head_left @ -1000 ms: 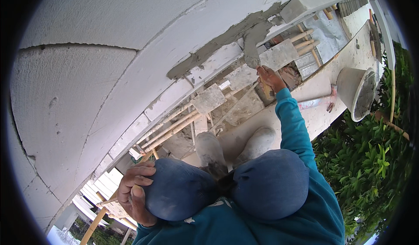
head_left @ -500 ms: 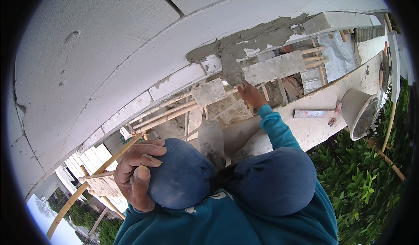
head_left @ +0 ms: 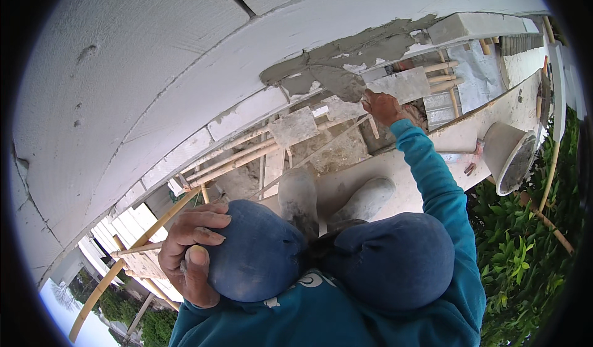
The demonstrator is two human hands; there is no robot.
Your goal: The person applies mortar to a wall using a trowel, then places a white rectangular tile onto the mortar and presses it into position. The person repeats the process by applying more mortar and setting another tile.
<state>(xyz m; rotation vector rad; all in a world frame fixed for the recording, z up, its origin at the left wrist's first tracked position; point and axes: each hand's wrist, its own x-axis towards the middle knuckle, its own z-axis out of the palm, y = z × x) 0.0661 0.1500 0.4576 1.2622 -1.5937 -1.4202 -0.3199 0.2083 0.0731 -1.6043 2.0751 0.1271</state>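
Note:
My right hand (head_left: pixel 383 107) is wrapped round the handle of a trowel, reaching forward with the arm stretched out. The mortar-smeared trowel blade (head_left: pixel 343 84) lies tilted at the near edge of a grey mortar band (head_left: pixel 364 49), touching it. That band runs along the white block wall (head_left: pixel 185 69), with a ragged lower edge. On my left knee (head_left: pixel 253 251) rests my left hand (head_left: pixel 194 251), fingers loosely bent and apart from the thumb. A small grey spot shows by its fingers; I cannot make out what it is.
My boots (head_left: pixel 298 202) stand on a pale board (head_left: pixel 513 109). At right on it are a mortar-stained bucket (head_left: pixel 508 158) and a flat bar-shaped tool (head_left: pixel 460 157). Bamboo poles (head_left: pixel 231 160) and loose boards (head_left: pixel 293 127) lie below the wall. Green shrubs (head_left: pixel 519 266) grow beyond.
My right hand has moved right and slightly forward with the trowel, its blade swinging from upright to slanting. More mortar now covers the pale block face there. My left hand stays on the knee.

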